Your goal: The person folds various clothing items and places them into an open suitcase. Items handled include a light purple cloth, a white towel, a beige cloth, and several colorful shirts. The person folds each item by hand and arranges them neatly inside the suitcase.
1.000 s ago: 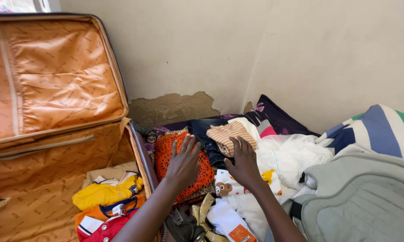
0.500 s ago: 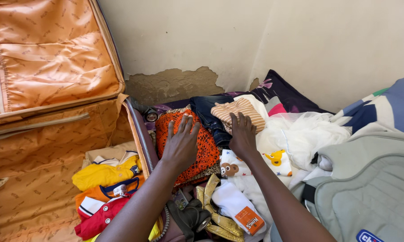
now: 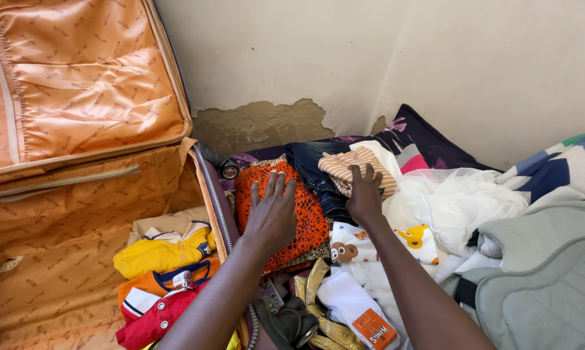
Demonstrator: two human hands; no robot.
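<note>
Two bare hands are seen reaching forward over a heap of clothes piled against a pale wall with a patch of peeled plaster. The left hand (image 3: 273,217) is laid flat, fingers spread, on one folded orange garment with a fine dark print (image 3: 305,217), which lies at the left edge of the heap, just beside the open suitcase. The right hand (image 3: 365,194) is laid with fingers spread on one folded tan-and-white striped garment (image 3: 354,163), which rests on top of one dark blue denim piece (image 3: 318,175) near the wall; nothing is pinched by either hand, as far as can be told. Below the right wrist, one white cloth printed with small cartoon animals (image 3: 383,241) is spread out, and one rolled white item with an orange label (image 3: 357,311) is seen nearer the camera beside a gold shiny fabric (image 3: 318,285). To the right, one bundle of white sheer netting (image 3: 461,204) is heaped, with a grey quilted pad (image 3: 545,285) beyond it. On the left, one large suitcase lined in orange fabric (image 3: 65,194) stands open, its lid raised; inside it three folded shirts are counted: one yellow (image 3: 159,253), one orange (image 3: 156,282) and one red (image 3: 153,321).
</note>
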